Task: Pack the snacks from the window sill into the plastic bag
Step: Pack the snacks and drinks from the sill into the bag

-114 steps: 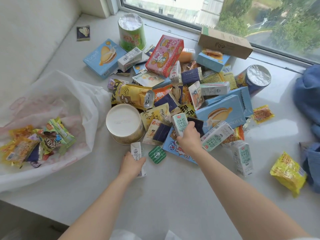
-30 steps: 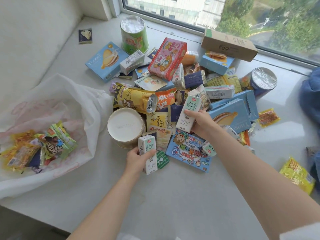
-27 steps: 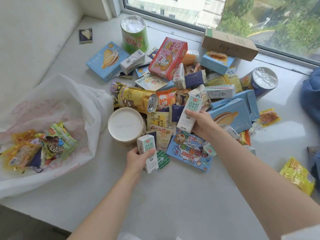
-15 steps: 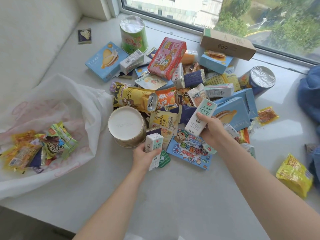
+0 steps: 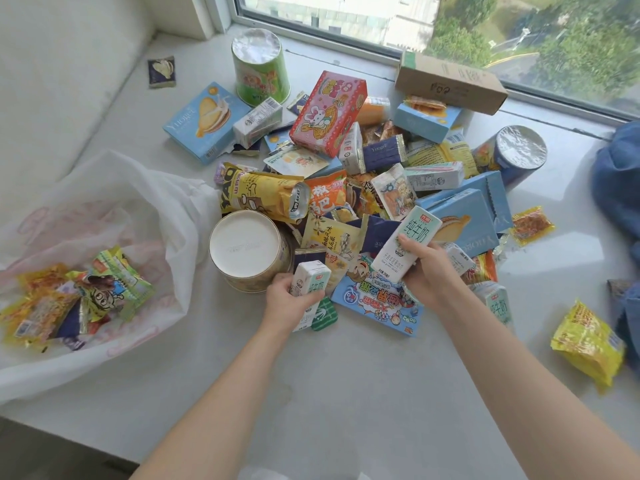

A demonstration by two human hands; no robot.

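Note:
A heap of snacks covers the white window sill (image 5: 346,393). My left hand (image 5: 287,303) grips a small white-and-green milk carton (image 5: 311,282) upright, just in front of a round white-lidded tub (image 5: 247,249). My right hand (image 5: 427,271) holds a second, taller milk carton (image 5: 407,247) tilted above a blue cartoon box (image 5: 377,299). The white plastic bag (image 5: 131,216) lies open at the left, with several small snack packets (image 5: 69,303) inside.
Blue biscuit boxes (image 5: 464,220), a pink rabbit box (image 5: 327,112), a green can (image 5: 259,65), a foil-topped can (image 5: 516,150) and a cardboard box (image 5: 450,81) fill the pile. A yellow packet (image 5: 588,344) and another milk carton (image 5: 495,303) lie right. Blue cloth (image 5: 620,188) bounds the right edge.
My right hand has carried its milk carton down and back toward me. My left hand with its carton shifted right and forward, closer to the right hand.

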